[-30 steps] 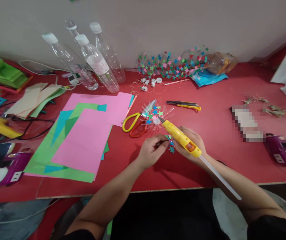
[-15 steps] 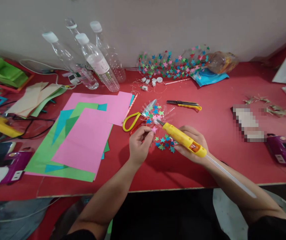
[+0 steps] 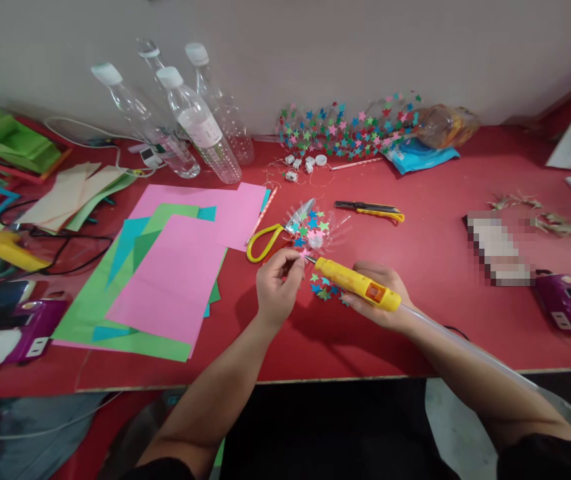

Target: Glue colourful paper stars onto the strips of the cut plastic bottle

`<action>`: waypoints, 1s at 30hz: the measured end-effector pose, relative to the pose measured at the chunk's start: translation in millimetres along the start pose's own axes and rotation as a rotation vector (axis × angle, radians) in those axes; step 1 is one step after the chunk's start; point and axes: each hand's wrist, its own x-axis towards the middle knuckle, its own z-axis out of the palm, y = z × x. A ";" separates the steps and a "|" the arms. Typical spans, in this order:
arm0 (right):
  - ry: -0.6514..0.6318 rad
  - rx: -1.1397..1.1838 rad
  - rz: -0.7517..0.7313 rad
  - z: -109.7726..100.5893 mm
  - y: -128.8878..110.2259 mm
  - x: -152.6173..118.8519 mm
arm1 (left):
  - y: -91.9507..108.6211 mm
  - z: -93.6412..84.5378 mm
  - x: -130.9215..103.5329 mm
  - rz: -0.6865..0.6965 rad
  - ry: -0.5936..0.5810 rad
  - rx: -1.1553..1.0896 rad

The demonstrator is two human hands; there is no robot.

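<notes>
Between the fingertips of my left hand (image 3: 281,283) a small pink paper star (image 3: 305,253) is pinched. My right hand (image 3: 382,293) is wrapped round a yellow hot glue gun (image 3: 350,277), a long clear glue stick (image 3: 465,347) coming out of its back end. The gun's metal nozzle reaches the star; whether it touches is too small to tell. Just beyond lies a clear plastic bottle piece (image 3: 332,233) decorated with coloured stars. A loose pile of paper stars (image 3: 322,288) lies below the nozzle, partly hidden by the gun and right hand. Yellow-handled scissors (image 3: 265,243) rest beside the bottle piece.
Coloured paper sheets (image 3: 165,280) cover the left. Several clear bottles (image 3: 205,133) stand at the back, near a star-covered bottle (image 3: 348,130) lying down. A box cutter (image 3: 370,210) lies right of centre. Purple power strips (image 3: 562,303) and a second yellow glue gun (image 3: 5,248) sit toward the sides.
My right hand has brought the glue gun left and down, its nozzle now at the pink star instead of over the bottle piece. My left hand keeps its pinch on the star.
</notes>
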 end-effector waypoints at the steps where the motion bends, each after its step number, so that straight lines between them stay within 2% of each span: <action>1: -0.004 -0.012 0.007 0.0 0.0 0.1 | -0.3 0.0 -0.1 0.006 -0.001 0.010; 18: -0.033 0.073 0.111 1.2 1.4 0.4 | -1.8 -0.7 0.5 0.075 -0.019 0.089; 30: -0.032 0.031 0.082 -0.3 1.7 0.0 | -0.2 -0.7 0.5 0.101 -0.010 0.110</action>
